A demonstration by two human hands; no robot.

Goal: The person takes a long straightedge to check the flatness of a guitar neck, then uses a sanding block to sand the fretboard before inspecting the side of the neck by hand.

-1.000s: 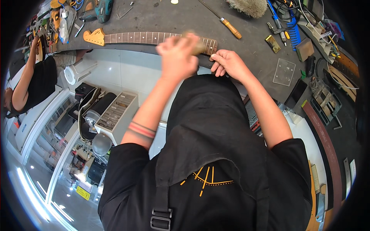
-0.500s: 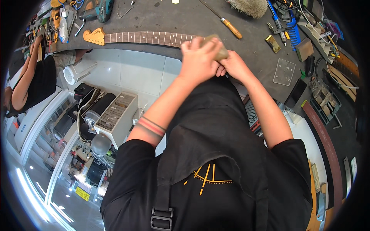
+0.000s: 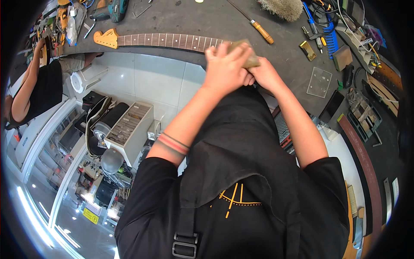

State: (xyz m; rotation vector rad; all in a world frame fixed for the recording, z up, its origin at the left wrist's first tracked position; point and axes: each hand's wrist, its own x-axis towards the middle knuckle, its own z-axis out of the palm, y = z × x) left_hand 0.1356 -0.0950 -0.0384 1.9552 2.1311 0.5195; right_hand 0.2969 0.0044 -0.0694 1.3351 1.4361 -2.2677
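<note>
A guitar neck (image 3: 172,41) lies along the near edge of the bench, its pale wooden headstock at the left and a dark fretted fingerboard facing up. Over its right end, my left hand (image 3: 227,64) presses a flat olive-brown pad (image 3: 251,59), fingers bent across it. Close against it, my right hand (image 3: 268,77) has its fingers curled at the neck's end. The hands and the pad hide that end of the neck, so the right hand's exact hold is partly covered.
A wooden-handled tool (image 3: 261,33) and a bristly brush (image 3: 282,8) lie beyond my hands. To the right are a clear plate (image 3: 319,82), a dark phone (image 3: 331,105) and a blue comb-like tool (image 3: 331,41). A power drill (image 3: 116,11) lies at the far left. Another person (image 3: 41,86) works at the left.
My left hand and the pad have shifted slightly to the right and are less blurred. My right hand stays at the neck's end. The whole view has moved a little.
</note>
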